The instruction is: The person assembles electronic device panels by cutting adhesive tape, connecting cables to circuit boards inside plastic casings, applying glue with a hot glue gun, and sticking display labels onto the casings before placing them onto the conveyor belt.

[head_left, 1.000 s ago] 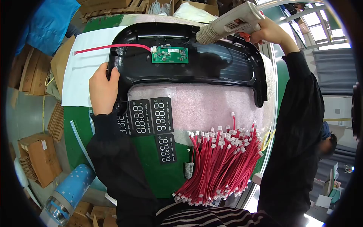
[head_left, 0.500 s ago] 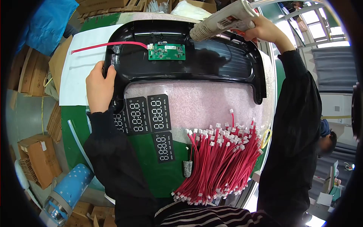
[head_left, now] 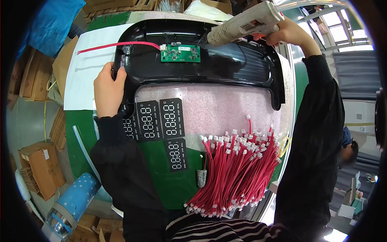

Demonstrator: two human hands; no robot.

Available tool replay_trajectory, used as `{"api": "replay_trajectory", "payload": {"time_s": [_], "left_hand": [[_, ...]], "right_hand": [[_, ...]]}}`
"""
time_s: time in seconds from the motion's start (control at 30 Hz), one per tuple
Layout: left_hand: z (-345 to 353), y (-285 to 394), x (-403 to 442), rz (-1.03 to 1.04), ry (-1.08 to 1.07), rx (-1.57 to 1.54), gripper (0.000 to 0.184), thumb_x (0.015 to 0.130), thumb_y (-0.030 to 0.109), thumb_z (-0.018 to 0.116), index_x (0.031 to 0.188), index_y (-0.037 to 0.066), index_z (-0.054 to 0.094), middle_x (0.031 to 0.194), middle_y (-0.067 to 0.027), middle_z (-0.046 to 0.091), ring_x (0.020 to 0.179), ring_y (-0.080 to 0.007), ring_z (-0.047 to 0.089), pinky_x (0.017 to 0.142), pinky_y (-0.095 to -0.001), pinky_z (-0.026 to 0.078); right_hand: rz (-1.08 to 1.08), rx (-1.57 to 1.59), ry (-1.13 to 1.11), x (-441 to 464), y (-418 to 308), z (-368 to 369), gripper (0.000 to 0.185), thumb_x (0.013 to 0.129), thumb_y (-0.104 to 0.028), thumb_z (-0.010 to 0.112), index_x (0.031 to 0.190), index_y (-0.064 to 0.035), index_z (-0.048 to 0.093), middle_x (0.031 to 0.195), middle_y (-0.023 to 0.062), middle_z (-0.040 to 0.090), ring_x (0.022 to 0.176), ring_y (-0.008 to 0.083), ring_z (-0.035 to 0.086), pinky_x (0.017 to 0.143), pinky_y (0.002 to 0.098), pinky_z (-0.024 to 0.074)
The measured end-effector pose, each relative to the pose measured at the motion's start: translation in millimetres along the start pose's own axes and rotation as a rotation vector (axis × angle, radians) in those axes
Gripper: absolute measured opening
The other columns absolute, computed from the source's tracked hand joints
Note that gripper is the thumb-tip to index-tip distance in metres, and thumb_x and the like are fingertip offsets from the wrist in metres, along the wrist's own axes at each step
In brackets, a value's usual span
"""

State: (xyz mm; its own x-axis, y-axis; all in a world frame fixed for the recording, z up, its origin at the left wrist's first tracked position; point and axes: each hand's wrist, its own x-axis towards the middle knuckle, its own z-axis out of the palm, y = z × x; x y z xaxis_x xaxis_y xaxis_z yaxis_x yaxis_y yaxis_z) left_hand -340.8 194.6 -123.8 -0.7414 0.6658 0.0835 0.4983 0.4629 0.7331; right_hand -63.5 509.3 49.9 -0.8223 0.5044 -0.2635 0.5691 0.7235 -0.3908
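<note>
My left hand (head_left: 109,90) is closed around the left end of a black plastic housing (head_left: 169,74), its thumb over the edge. In my right hand (head_left: 292,34) is a beige hot glue gun (head_left: 250,24) with a ribbed nozzle cover. Its nozzle end points down and left, over the upper middle of the housing; the tip's contact is unclear. A green circuit board (head_left: 180,53) lies inside the housing, left of the nozzle. From the board, a red cable (head_left: 117,44) runs left past the housing's edge.
Near me lies a big bundle of red cables (head_left: 238,173) with white connectors. Several black display panels (head_left: 172,117) lie below the housing. White paper (head_left: 86,80) is under the left side. A blue dotted bottle (head_left: 78,195) stands at lower left. Another person (head_left: 348,149) is at far right.
The glue gun and my right hand have shifted slightly right. Most of the scene has moved a little in view; both hands keep their holds.
</note>
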Motion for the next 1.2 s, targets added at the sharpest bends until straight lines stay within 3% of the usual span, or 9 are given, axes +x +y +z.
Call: {"api": "replay_trajectory", "payload": {"time_s": [0.4,0.57,0.67,0.7,0.83,0.93,1.0,1.1,1.2], "left_hand": [[-0.9,2.3,-0.8,0.013,0.006,0.017,0.031,0.091,0.022,0.061,0.101,-0.007,0.064,0.083,-0.0239,0.068,0.078,-0.0399,0.066,0.073,-0.0433,0.050],[-3.9,2.0,1.2,0.060,0.013,0.013,0.030,0.089,0.021,0.062,0.100,-0.007,0.063,0.083,-0.0242,0.067,0.078,-0.0396,0.066,0.073,-0.0434,0.050],[-3.8,-4.9,-0.4,0.039,0.011,-0.029,0.031,0.088,0.020,0.062,0.101,-0.007,0.063,0.085,-0.0239,0.068,0.078,-0.0394,0.066,0.073,-0.0434,0.051],[0.0,-8.2,1.1,0.002,-0.014,-0.169,0.031,0.087,0.020,0.062,0.102,-0.007,0.062,0.087,-0.0237,0.068,0.079,-0.0386,0.066,0.074,-0.0431,0.051],[-1.9,24.1,-6.5,-0.097,-0.079,-0.445,0.033,0.086,0.017,0.062,0.108,-0.007,0.060,0.092,-0.0233,0.069,0.086,-0.0357,0.068,0.078,-0.0420,0.051],[19.0,37.6,-30.3,-0.074,-0.109,-0.524,0.035,0.086,0.014,0.062,0.113,-0.007,0.058,0.096,-0.0238,0.069,0.092,-0.0349,0.068,0.083,-0.0413,0.050],[31.1,42.8,-48.4,-0.055,-0.172,-0.656,0.037,0.086,0.011,0.061,0.118,-0.006,0.056,0.099,-0.0249,0.069,0.095,-0.0370,0.067,0.086,-0.0414,0.050],[35.2,62.1,-81.3,-0.140,-0.224,-0.665,0.038,0.086,0.008,0.059,0.121,-0.005,0.056,0.103,-0.0252,0.068,0.096,-0.0390,0.067,0.088,-0.0418,0.050],[54.0,67.2,-96.4,-0.111,-0.177,-0.686,0.037,0.086,0.005,0.056,0.122,-0.005,0.056,0.103,-0.0232,0.069,0.096,-0.0376,0.067,0.088,-0.0417,0.050]], "right_hand": [[0.148,-0.209,-0.267,18.4,-31.2,-15.6,0.043,0.060,-0.007,0.069,0.102,0.0037,0.070,0.070,0.0114,0.067,0.054,0.0189,0.066,0.053,0.0294,0.0550],[0.080,-0.258,-0.202,23.3,5.4,-36.9,0.040,0.062,-0.007,0.072,0.101,0.0022,0.070,0.073,0.0120,0.068,0.058,0.0198,0.068,0.055,0.0306,0.0554],[-0.043,0.372,0.222,32.2,41.6,-38.9,0.043,0.065,-0.008,0.075,0.106,0.0019,0.070,0.084,0.0138,0.070,0.069,0.0201,0.070,0.063,0.0318,0.0566],[-0.062,0.380,0.215,42.1,38.1,-38.2,0.043,0.065,-0.008,0.075,0.106,0.0019,0.070,0.084,0.0138,0.070,0.069,0.0201,0.070,0.063,0.0318,0.0566],[-0.064,0.453,0.284,66.3,-80.3,-23.8,0.032,0.074,-0.003,0.075,0.106,0.0004,0.069,0.090,0.0038,0.070,0.079,0.0169,0.066,0.067,0.0303,0.0529],[-0.721,0.197,0.290,129.7,-122.4,7.7,0.025,0.079,-0.009,0.074,0.101,0.0002,0.069,0.089,0.0059,0.071,0.076,0.0225,0.067,0.071,0.0351,0.0539],[-0.708,-0.102,0.307,154.4,-163.5,37.3,0.027,0.081,-0.018,0.073,0.102,-0.0012,0.070,0.093,0.0113,0.074,0.081,0.0311,0.069,0.078,0.0414,0.0539],[-0.647,0.074,0.042,170.1,-226.0,83.4,0.039,0.081,-0.031,0.073,0.110,-0.0042,0.073,0.098,0.0163,0.074,0.093,0.0355,0.070,0.084,0.0442,0.0527],[-0.707,-0.290,0.338,190.7,-233.0,156.3,0.049,0.075,-0.012,0.075,0.123,-0.0108,0.067,0.105,0.0172,0.065,0.091,0.0305,0.069,0.083,0.0376,0.0559]]}}
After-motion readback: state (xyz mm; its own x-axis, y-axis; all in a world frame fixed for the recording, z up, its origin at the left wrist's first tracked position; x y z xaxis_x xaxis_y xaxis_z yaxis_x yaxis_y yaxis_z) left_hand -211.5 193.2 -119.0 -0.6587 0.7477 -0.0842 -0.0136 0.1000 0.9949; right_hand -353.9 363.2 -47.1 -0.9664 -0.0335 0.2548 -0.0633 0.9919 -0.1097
